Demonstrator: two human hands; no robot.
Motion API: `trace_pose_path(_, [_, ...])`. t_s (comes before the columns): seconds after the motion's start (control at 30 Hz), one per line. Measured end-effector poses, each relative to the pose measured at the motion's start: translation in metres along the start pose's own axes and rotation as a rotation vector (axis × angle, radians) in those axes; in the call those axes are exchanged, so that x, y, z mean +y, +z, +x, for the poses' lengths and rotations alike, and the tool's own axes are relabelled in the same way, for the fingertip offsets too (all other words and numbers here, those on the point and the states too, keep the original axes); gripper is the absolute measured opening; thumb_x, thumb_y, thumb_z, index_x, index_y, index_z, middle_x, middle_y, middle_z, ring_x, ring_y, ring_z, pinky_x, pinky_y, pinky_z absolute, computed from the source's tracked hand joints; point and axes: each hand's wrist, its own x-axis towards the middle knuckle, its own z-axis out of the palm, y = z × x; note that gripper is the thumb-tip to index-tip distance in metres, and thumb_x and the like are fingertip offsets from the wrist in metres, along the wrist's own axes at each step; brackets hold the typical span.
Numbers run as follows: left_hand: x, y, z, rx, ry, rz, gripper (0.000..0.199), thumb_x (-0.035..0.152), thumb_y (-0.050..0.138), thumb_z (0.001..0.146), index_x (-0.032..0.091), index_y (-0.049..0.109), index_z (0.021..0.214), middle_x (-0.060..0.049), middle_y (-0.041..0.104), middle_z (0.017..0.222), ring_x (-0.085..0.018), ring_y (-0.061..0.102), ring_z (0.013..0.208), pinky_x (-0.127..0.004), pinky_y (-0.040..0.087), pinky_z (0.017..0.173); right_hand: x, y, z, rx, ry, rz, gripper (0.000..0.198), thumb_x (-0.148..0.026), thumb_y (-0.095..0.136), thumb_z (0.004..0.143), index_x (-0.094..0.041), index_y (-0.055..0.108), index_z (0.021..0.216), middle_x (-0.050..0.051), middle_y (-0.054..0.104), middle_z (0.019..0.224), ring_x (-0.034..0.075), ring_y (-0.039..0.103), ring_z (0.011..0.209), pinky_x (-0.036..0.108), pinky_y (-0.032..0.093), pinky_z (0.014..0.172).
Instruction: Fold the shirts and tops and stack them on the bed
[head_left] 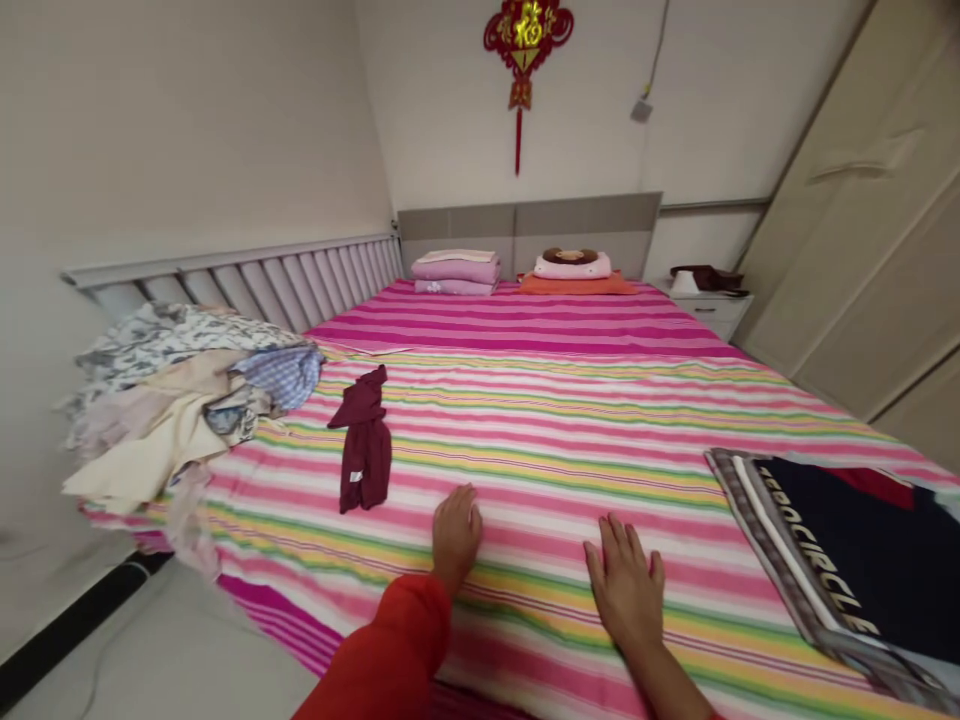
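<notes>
My left hand rests on the striped bedsheet, fingers curled down against the cloth, with a red sleeve behind it. Flat on the sheet a little to the right lies my right hand, palm down and fingers spread. Neither hand holds anything. A dark maroon garment lies crumpled on the sheet just left of and beyond my left hand. A folded stack of clothes with a dark printed top sits at the right edge of the bed.
A loose pile of pale clothes sits at the bed's left side by a slatted rail. Folded pink bedding and a pillow lie at the headboard. A nightstand and wardrobe doors stand right.
</notes>
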Motion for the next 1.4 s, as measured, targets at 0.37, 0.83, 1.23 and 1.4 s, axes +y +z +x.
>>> trace_pose_path(0.37, [-0.081, -0.089, 0.044, 0.092, -0.479, 0.199, 0.062, 0.035, 0.057, 0.082, 0.017, 0.047, 0.141, -0.020, 0.032, 0.156, -0.042, 0.022, 0.145, -0.071, 0.020, 0.109, 0.000, 0.003, 0.001, 0.027, 0.001, 0.035, 0.061, -0.045, 0.022, 0.094, -0.017, 0.053, 0.139, 0.010, 0.051, 0.146, 0.029, 0.040, 0.138, 0.053, 0.026, 0.112])
trace_pose_path(0.83, [0.008, -0.085, -0.006, -0.071, -0.699, -0.618, 0.032, 0.031, 0.074, 0.068, 0.017, 0.068, 0.097, -0.010, 0.074, 0.098, -0.026, 0.067, 0.099, -0.037, 0.052, 0.091, -0.004, -0.014, 0.000, -0.159, 0.127, 0.337, 0.059, -0.048, 0.037, 0.088, -0.022, 0.054, 0.138, 0.008, 0.045, 0.151, 0.028, 0.033, 0.144, 0.054, 0.021, 0.117])
trace_pose_path(1.23, [0.132, -0.136, -0.135, -1.196, -0.522, -1.127, 0.041, 0.044, 0.075, 0.070, 0.020, 0.071, 0.104, -0.004, 0.073, 0.097, -0.024, 0.065, 0.091, -0.034, 0.050, 0.083, -0.044, -0.065, -0.123, -0.748, 0.350, 1.685, 0.060, -0.058, 0.077, 0.066, -0.022, 0.071, 0.114, 0.009, 0.073, 0.113, 0.031, 0.065, 0.111, 0.046, 0.044, 0.103])
trace_pose_path(1.4, [0.111, -0.124, -0.131, -1.053, -0.807, -1.138, 0.056, 0.067, 0.051, 0.083, 0.015, 0.072, 0.075, -0.011, 0.073, 0.083, -0.023, 0.068, 0.079, -0.036, 0.052, 0.081, -0.016, -0.055, -0.142, -0.759, 0.400, 1.690, 0.070, -0.042, 0.089, 0.050, -0.026, 0.070, 0.116, 0.009, 0.071, 0.119, 0.034, 0.064, 0.113, 0.049, 0.045, 0.101])
